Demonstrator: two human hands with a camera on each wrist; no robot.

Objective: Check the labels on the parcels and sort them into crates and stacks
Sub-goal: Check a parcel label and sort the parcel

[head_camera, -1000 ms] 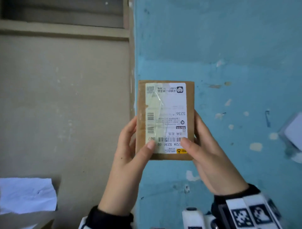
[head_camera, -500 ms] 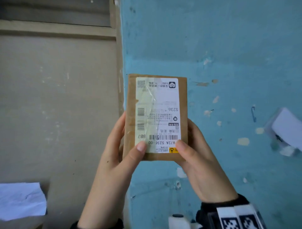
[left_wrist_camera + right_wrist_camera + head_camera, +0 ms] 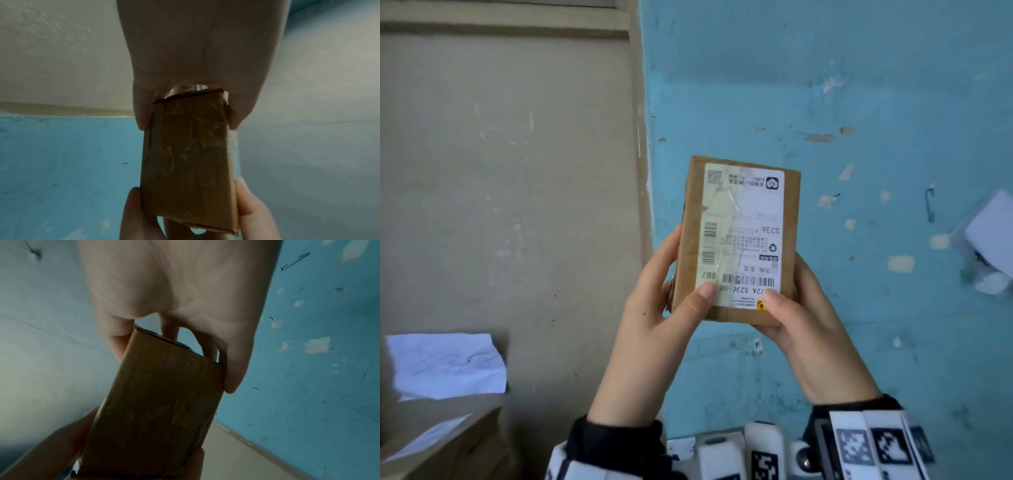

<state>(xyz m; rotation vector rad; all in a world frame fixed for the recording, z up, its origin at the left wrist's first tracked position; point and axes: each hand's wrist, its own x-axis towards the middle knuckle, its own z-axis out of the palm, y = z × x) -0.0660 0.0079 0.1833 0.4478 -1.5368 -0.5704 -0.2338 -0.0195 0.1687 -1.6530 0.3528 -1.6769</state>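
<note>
I have one parcel (image 3: 736,240) up in front of me, a small brown cardboard box held on end against the blue wall (image 3: 859,102), and I am at the label-checking step. My left hand (image 3: 654,322) holds the parcel's lower left corner, thumb lying across the front face near the bottom edge, fingers curled round the side and back. My right hand (image 3: 804,325) does the same at the lower right corner — thumb tip pressed just beside the small yellow mark on the label (image 3: 746,236). So both grips are closed on the parcel, and it hangs clear of any surface.

The label covers most of the parcel's front and faces me, but it is upside down from where I look: the code S236 reads inverted, and the barcode sits near my thumbs. Shiny tape crosses the label's left half and glares a little. From the wrist views I see only the plain taped back of the parcel.

Left of the parcel and lower down, some cardboard boxes (image 3: 438,442) sit with a white sheet of paper (image 3: 445,366) above them; no crate shows.

My guess is that the next move calls for reading the code as it stands, or turning the parcel end for end between my hands, then carrying it to the matching crate or stack — which I must find first.
</note>
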